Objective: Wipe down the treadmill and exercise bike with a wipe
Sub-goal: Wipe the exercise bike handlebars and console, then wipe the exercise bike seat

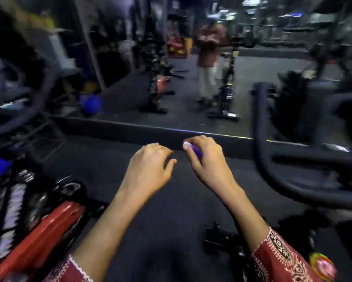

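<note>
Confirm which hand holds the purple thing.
The right hand: its fingers curl round a small purple item with a white tip. The left hand beside it holds nothing, fingers loosely curled.

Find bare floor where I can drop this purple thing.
Bare dark floor runs between the red frame at left and the black padded handlebar at right, up to the mirror ledge. Both sides are crowded.
</note>
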`<state>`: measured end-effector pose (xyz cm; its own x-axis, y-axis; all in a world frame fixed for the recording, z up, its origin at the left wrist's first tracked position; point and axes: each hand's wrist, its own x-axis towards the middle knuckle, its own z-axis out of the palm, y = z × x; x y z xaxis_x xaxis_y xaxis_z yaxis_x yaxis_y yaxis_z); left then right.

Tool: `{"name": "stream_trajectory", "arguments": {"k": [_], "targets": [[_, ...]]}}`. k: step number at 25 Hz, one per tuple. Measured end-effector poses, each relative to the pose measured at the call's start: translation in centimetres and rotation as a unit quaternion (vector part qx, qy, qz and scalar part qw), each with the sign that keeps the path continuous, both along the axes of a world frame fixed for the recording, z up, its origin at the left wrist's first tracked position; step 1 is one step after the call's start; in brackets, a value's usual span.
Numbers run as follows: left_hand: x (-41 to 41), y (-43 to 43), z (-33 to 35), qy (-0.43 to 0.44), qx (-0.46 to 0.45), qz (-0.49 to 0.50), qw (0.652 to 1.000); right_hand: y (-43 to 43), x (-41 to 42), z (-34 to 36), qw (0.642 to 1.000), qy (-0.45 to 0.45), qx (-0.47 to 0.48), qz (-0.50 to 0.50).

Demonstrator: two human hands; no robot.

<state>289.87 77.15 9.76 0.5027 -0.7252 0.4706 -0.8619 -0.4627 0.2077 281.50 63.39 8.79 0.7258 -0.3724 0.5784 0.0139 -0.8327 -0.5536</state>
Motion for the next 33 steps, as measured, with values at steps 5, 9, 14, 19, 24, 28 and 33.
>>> {"name": "stream_trajectory", "arguments": {"k": [5, 9, 14, 19, 24, 28, 33], "targets": [[4.3, 15.9, -1.1, 0.041, -0.004, 0.264, 0.964, 13.7, 11.3, -1.7, 0.967, 0.059, -0.018, 0.248], [3.9, 25.3, -1.5, 0.056, -0.007, 0.431, 0.901, 23.3, 16.5, -1.6, 0.913, 0.056, -0.033, 0.404], [1.7, 32.1, -1.5, 0.057, -0.011, 0.588, 0.807, 32.5, 20.1, -1.1, 0.825, 0.051, -0.034, 0.562], [-3.0, 36.2, -2.3, 0.089, -0.010, 0.709, 0.700, 40.8, 19.5, -2.6, 0.728, 0.054, -0.024, 0.683], [-8.6, 40.4, -3.5, 0.115, -0.028, 0.791, 0.601, 48.6, 14.9, -4.1, 0.628, 0.074, -0.031, 0.774], [-11.8, 45.5, -4.7, 0.119, -0.042, 0.823, 0.554, 55.6, 12.2, -5.0, 0.574, 0.088, -0.052, 0.812], [-15.0, 55.1, -4.9, 0.116, -0.040, 0.839, 0.530, 66.3, 9.2, -5.5, 0.553, 0.090, -0.068, 0.825]]}}
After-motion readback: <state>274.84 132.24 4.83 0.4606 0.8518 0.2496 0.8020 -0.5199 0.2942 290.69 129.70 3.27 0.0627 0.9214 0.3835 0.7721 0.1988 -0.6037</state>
